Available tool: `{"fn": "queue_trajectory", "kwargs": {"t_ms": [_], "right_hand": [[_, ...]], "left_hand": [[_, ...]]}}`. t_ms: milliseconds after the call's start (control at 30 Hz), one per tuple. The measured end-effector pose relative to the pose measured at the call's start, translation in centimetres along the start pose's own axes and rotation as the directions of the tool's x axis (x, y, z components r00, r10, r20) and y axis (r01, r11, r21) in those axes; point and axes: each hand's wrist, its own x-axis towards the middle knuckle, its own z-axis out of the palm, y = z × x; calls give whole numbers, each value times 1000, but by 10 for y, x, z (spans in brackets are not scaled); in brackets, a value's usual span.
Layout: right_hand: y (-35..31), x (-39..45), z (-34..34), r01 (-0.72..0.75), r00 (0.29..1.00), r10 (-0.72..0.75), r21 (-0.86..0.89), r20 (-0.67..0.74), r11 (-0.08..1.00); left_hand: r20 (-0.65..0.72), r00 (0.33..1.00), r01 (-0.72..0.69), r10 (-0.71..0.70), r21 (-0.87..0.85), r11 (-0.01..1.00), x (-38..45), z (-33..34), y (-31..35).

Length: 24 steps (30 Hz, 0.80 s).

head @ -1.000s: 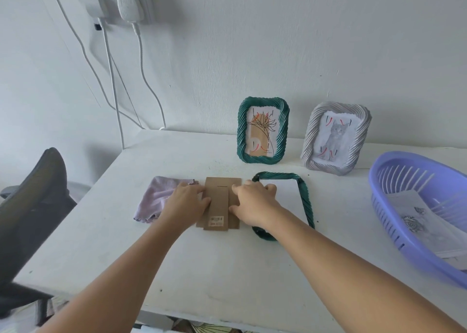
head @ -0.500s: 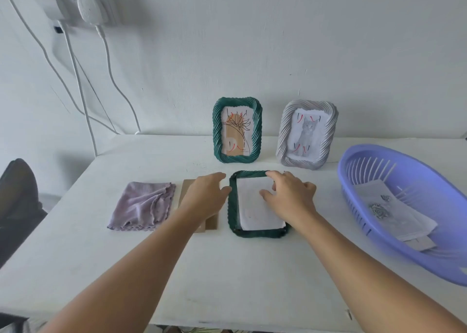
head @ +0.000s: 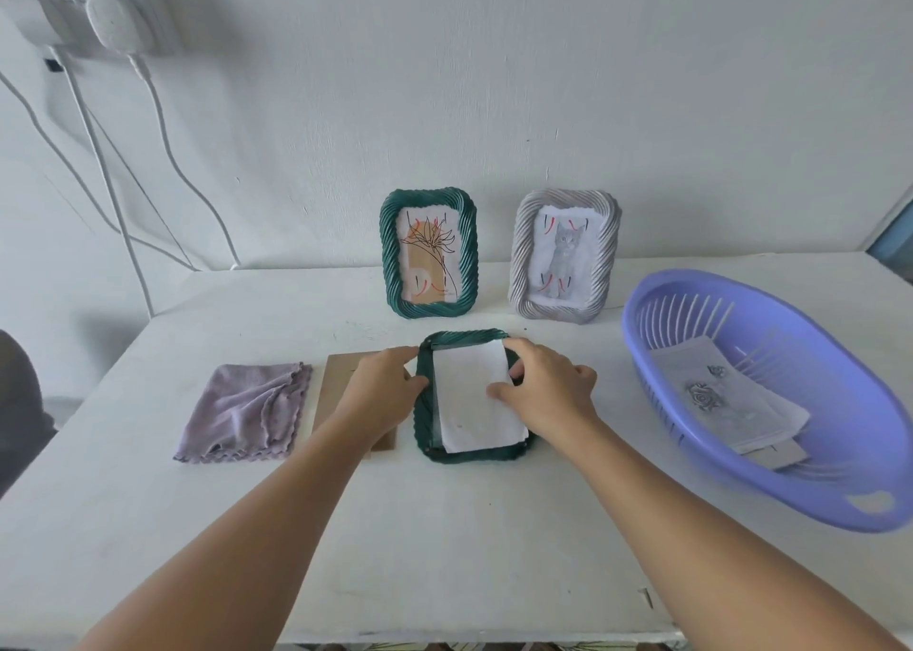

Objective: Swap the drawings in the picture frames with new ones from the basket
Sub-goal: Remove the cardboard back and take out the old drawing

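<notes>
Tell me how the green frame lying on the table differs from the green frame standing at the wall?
The lying green frame is flat and face down, its back open with a white sheet showing; the standing green frame is upright against the wall and shows a flower drawing. Both hands, left and right, touch the lying one; nothing touches the standing one. Both share the same twisted dark green rim.

Bare table (head: 444, 527) lies open in front; basket (head: 840, 472) blocks the right.

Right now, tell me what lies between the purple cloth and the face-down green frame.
The brown backing board lies between purple cloth and green frame in the head view, partly under the left hand.
</notes>
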Motion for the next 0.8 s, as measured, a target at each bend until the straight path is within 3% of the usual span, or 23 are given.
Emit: {"fn": "queue_trajectory", "kwargs": {"t_ms": [300, 400, 467, 600, 700, 800], "right_hand": [[3, -1, 0, 37, 998, -29, 165, -51, 986], [4, 2, -2, 56, 996, -24, 368, -91, 928], [4, 6, -4, 70, 995, -19, 542, -99, 837], [3, 11, -10, 66, 996, -10, 699, -84, 712], [6, 9, -14, 52, 998, -17, 687, -58, 724], [7, 1, -22, 67, 996, -22, 561, -85, 825]], "left_hand": [[1, 1000, 0, 0, -3, 1000, -3, 2, 0], [-106, 994, -38, 34, -30, 999, -8, 4, 6], [-112, 994, -21, 2, -169, 985, -8, 4, 14], [68, 990, 139, -122, -505, 852, -4, 0, 34], [177, 981, 184, -81, -702, 688, 0, -3, 40], [126, 992, 102, -11, -743, 662, -1, -2, 42]]}}
